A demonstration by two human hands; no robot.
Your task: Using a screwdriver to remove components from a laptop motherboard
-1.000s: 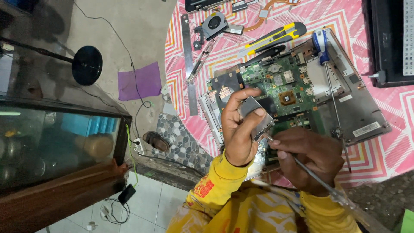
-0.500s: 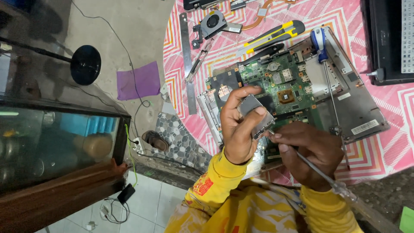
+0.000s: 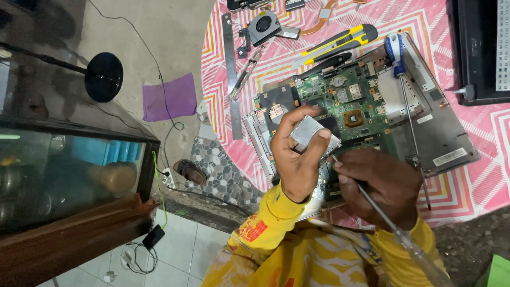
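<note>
your left hand is curled almost closed around a small silver metal plate, thumb on one edge and fingertips on the other, lifting it just above the green circuit board. your right hand is closed in a fist-like grip on a thin screwdriver; its clear handle runs back toward your yellow sleeve, and its tip sits right at the lower edge of the plate, near the front edge of the board.

the board lies in an open grey laptop shell on a pink zigzag cloth. a second screwdriver with a blue handle lies across the shell to the right of the board, its shaft pointing toward you. beyond the board's far edge lie a yellow and black utility knife and a black tool beside it. to the board's far left are a small black fan, a metal ruler and a metal bracket. a black laptop part rests well right of the board. your hands cover the board's near corner.
</note>
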